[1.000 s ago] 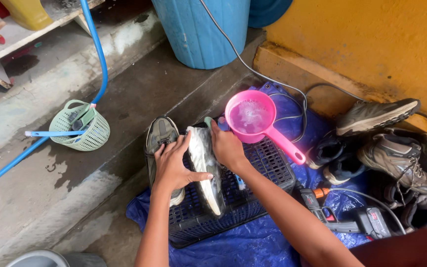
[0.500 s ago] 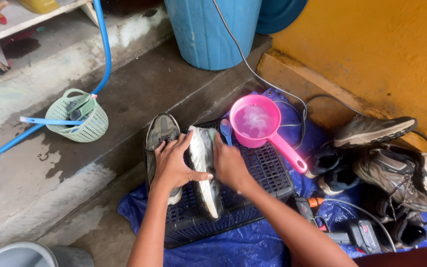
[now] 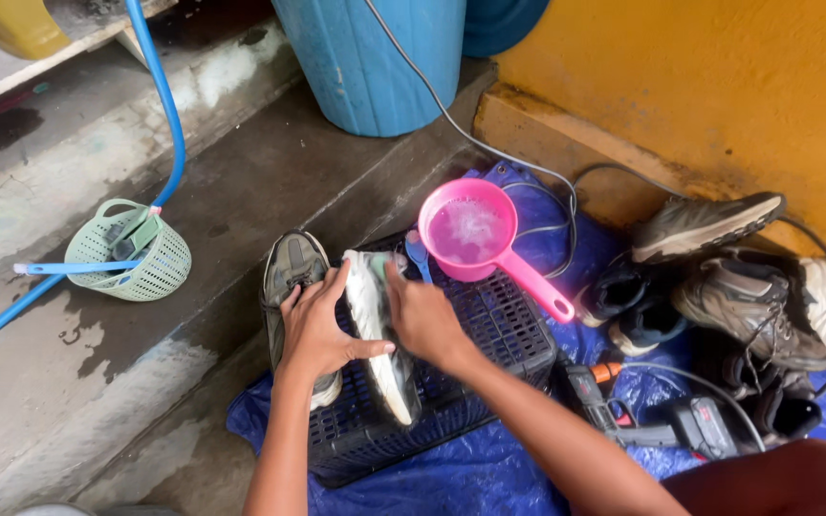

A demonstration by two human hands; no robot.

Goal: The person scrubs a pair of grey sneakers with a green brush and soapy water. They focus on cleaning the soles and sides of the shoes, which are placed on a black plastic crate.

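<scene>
From the head camera, a pale, worn sneaker (image 3: 375, 334) lies on its side atop a dark plastic crate (image 3: 489, 334) with a gridded, perforated top. The left hand (image 3: 315, 330) lies flat with fingers spread against the sneaker's near side, while the right hand (image 3: 423, 320) cups over its far side, fingers curled onto it. A second grey shoe (image 3: 291, 277) rests just beside the left hand, at the crate's edge. The crate sits on a crumpled blue tarp (image 3: 451, 483). A glossy pink plastic dipper (image 3: 475, 234) with a long handle holds sudsy water. A round, mint-green mesh basket (image 3: 136, 253) stands on wet concrete, near a smooth blue hose (image 3: 163, 105).
</scene>
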